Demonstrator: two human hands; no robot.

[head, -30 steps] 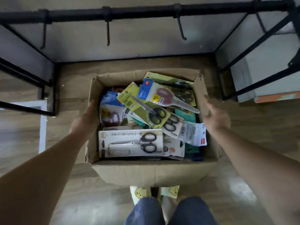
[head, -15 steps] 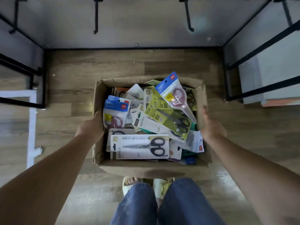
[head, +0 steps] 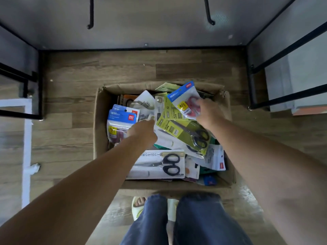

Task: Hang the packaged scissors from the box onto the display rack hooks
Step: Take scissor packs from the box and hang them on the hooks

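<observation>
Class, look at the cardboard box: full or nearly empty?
Full. The cardboard box is heaped with scissor packs, some poking above its rim.

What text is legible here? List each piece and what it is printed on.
"deli": red tag on the blue-topped pack at the box's left.
"SCISSORS": yellow-green pack, and again on the one behind it.
"GRIP": same front yellow-green pack.
White pack with black scissors: characters too blurred to read.
Other labels: too small.
</observation>
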